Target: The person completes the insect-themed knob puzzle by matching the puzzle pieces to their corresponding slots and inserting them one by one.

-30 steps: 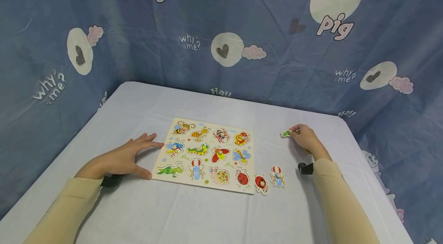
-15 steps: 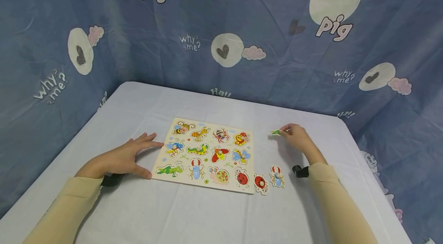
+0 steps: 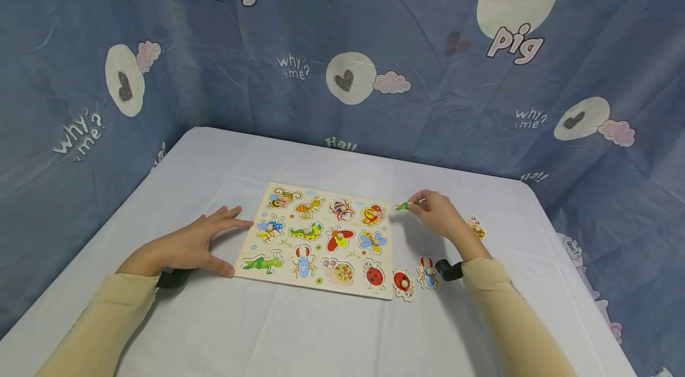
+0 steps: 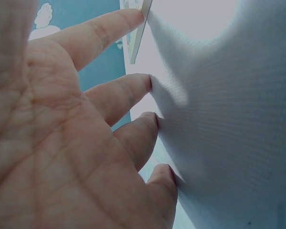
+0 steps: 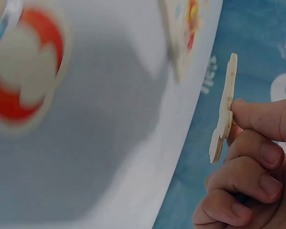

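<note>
My right hand (image 3: 440,215) pinches a green grasshopper puzzle piece (image 3: 401,207) just off the right edge of the wooden insect puzzle board (image 3: 327,252). Seen edge-on in the right wrist view, the piece (image 5: 225,112) sticks out from between thumb and fingers. My left hand (image 3: 184,245) lies with fingers spread at the board's left edge, index fingertip and thumb touching it. Knobbed insect pieces fill the upper two rows. The bottom row shows knobless pictures: grasshopper (image 3: 262,262), stag beetle (image 3: 304,262), snail (image 3: 339,273) and ladybug (image 3: 374,275).
A loose ladybug piece (image 3: 404,285) lies by the board's lower right corner, with a stag beetle piece (image 3: 427,275) beside it. Another piece, yellow and red (image 3: 475,228), is partly hidden behind my right forearm. Patterned blue cloth (image 3: 299,97) hangs behind the white table (image 3: 299,335).
My right hand has carried the grasshopper piece leftward to near the board, uncovering part of the yellow and red piece. The left hand has stayed in place.
</note>
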`<state>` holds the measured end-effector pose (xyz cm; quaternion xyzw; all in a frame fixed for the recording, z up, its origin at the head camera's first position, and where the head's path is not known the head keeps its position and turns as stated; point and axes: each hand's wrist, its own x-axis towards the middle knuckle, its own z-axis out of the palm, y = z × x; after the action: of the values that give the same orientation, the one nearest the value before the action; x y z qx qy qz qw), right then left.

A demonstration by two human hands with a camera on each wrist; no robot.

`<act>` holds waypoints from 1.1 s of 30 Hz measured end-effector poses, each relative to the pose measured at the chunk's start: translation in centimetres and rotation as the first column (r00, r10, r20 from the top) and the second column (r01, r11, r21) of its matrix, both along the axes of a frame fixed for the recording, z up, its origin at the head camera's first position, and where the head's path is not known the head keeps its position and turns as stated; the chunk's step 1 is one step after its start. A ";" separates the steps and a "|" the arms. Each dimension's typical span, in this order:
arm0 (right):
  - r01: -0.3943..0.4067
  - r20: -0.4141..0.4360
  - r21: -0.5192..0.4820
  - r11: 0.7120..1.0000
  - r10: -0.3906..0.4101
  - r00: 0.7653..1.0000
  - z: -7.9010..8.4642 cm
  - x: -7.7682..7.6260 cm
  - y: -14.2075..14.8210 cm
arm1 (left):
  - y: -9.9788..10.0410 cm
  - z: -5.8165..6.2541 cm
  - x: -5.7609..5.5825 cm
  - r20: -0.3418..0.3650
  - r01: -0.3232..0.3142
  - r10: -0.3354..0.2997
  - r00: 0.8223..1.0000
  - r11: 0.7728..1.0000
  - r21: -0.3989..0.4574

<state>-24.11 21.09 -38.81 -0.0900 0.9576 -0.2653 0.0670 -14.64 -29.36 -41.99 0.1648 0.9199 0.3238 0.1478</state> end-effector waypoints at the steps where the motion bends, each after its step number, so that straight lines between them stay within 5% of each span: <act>1: -0.009 0.001 -0.005 1.000 0.009 1.000 0.1 0.2 -0.3 | 0.0 0.0 0.0 -0.003 0.002 -0.002 1.000 1.000 0.001; 33: -0.218 0.018 -0.137 0.966 0.222 0.975 1.1 3.6 -8.7 | -0.2 0.0 0.0 -0.006 0.018 -0.018 1.000 1.000 0.021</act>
<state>-20.55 12.37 -37.69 -0.1954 0.9205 -0.3214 0.1058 -14.69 -29.51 -41.97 0.1755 0.9154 0.3317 0.1459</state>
